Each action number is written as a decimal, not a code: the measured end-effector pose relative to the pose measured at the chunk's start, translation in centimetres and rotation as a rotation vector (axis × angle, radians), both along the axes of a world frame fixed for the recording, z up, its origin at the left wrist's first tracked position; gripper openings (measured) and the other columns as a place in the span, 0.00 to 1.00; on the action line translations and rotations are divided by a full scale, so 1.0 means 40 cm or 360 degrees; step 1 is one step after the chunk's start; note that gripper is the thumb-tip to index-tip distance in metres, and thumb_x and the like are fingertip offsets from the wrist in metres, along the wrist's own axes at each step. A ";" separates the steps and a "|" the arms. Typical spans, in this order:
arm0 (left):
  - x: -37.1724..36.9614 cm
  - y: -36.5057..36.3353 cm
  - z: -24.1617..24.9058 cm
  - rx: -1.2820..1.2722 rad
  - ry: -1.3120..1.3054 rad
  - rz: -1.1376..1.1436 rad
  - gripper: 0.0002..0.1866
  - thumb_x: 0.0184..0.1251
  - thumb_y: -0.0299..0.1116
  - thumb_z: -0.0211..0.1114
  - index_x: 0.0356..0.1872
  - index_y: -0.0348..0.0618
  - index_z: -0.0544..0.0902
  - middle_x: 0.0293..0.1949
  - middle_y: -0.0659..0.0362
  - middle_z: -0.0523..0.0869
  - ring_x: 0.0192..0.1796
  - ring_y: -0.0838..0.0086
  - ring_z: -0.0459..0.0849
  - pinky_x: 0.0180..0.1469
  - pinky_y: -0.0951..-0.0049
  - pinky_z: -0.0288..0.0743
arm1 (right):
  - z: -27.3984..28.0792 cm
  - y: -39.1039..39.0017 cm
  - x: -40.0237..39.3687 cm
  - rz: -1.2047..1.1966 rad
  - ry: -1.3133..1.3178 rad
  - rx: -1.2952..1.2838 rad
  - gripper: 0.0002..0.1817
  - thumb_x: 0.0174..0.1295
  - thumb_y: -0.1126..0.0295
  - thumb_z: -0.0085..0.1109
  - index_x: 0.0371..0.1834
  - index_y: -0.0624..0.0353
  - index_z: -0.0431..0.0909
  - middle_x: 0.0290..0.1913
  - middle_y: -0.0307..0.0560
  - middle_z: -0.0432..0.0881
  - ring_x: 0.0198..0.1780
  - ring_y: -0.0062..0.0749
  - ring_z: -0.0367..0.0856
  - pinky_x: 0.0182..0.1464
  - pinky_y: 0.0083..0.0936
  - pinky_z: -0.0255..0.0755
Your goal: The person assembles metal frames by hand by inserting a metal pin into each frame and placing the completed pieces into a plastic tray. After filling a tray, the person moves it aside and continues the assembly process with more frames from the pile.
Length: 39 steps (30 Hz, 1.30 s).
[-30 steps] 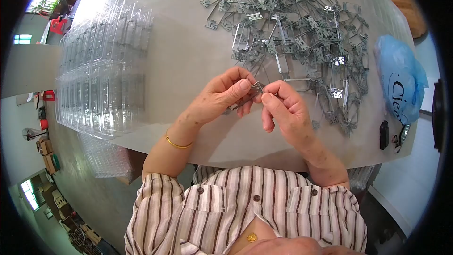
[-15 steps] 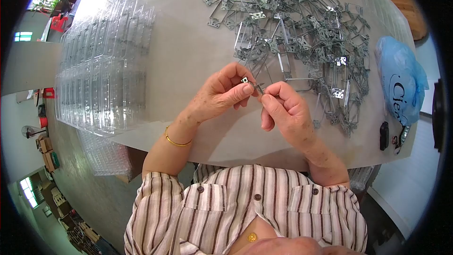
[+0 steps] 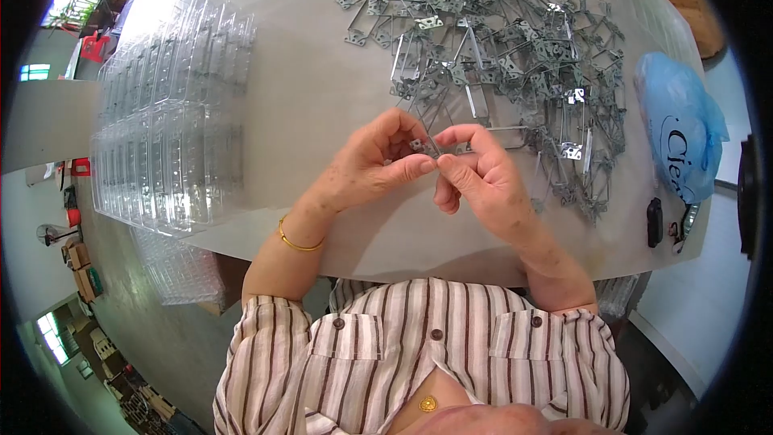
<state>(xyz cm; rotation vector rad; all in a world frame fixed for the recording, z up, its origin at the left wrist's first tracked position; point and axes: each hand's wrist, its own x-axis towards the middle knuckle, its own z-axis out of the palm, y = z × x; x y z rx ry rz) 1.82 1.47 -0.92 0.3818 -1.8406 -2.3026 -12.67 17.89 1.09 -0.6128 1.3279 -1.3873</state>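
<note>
Between my two hands is a small metal bracket (image 3: 418, 145), mostly covered by my fingers. My left hand (image 3: 374, 161) is closed on its left end, thumb pointing right. From the other side, my right hand (image 3: 481, 177) pinches the part between thumb and forefinger, and the fingertips of both hands nearly meet. Just beyond them lies a wide, tangled heap of similar metal brackets (image 3: 515, 56), with thin bars and flat, holed end plates. The far side of the held bracket is hidden by my fingers.
On the left of the table (image 3: 298, 56) stand stacked clear plastic trays (image 3: 173, 121). A blue plastic bag (image 3: 683, 125) lies at the right edge, with a small black object (image 3: 655, 222) in front of it. More clear trays (image 3: 173, 266) sit below the table's left edge.
My fingers have shifted on the bracket, and its end plate has turned and is now more covered. The right thumb and forefinger have come closer to my left hand.
</note>
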 end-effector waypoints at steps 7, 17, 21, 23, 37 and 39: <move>0.004 0.005 -0.009 -0.0176 -0.0093 -0.0087 0.17 0.69 0.33 0.74 0.51 0.39 0.76 0.42 0.66 0.80 0.44 0.85 0.78 0.46 0.80 0.74 | -0.012 0.003 -0.022 0.0152 -0.0044 0.0051 0.12 0.79 0.61 0.54 0.51 0.59 0.74 0.28 0.39 0.84 0.27 0.18 0.82 0.30 0.17 0.75; 0.008 0.011 -0.004 -0.0387 -0.0240 -0.0268 0.20 0.66 0.34 0.77 0.51 0.39 0.77 0.44 0.64 0.82 0.47 0.83 0.79 0.50 0.78 0.76 | 0.009 0.011 -0.016 0.0089 0.1003 0.0088 0.08 0.74 0.69 0.58 0.37 0.60 0.76 0.24 0.38 0.81 0.23 0.15 0.74 0.25 0.18 0.67; 0.010 0.023 -0.019 -0.0368 -0.0151 -0.0536 0.19 0.67 0.34 0.76 0.50 0.38 0.77 0.42 0.62 0.83 0.45 0.83 0.79 0.46 0.78 0.75 | -0.014 0.013 -0.031 -0.0130 0.1148 -0.0092 0.07 0.74 0.70 0.57 0.36 0.59 0.75 0.24 0.36 0.81 0.21 0.13 0.69 0.24 0.17 0.64; 0.010 0.025 -0.012 -0.0220 -0.0161 -0.0511 0.18 0.68 0.35 0.75 0.49 0.37 0.77 0.41 0.61 0.84 0.43 0.82 0.81 0.44 0.79 0.76 | -0.007 0.010 -0.047 -0.0324 0.0744 -0.0159 0.06 0.76 0.70 0.55 0.39 0.58 0.75 0.24 0.36 0.81 0.21 0.12 0.69 0.25 0.16 0.64; 0.004 -0.020 -0.019 0.0454 0.0049 0.0053 0.16 0.80 0.45 0.60 0.49 0.41 0.74 0.36 0.49 0.88 0.28 0.73 0.84 0.29 0.75 0.78 | 0.029 0.009 -0.019 0.0104 0.0171 0.0059 0.05 0.77 0.69 0.54 0.45 0.58 0.75 0.26 0.32 0.76 0.25 0.12 0.72 0.27 0.14 0.66; 0.003 -0.020 -0.021 0.0442 0.0054 0.0058 0.16 0.80 0.45 0.60 0.48 0.41 0.74 0.36 0.49 0.88 0.28 0.73 0.84 0.29 0.75 0.78 | 0.023 0.009 -0.015 0.0106 0.0155 0.0022 0.05 0.77 0.70 0.54 0.46 0.59 0.75 0.27 0.31 0.76 0.26 0.12 0.72 0.27 0.14 0.66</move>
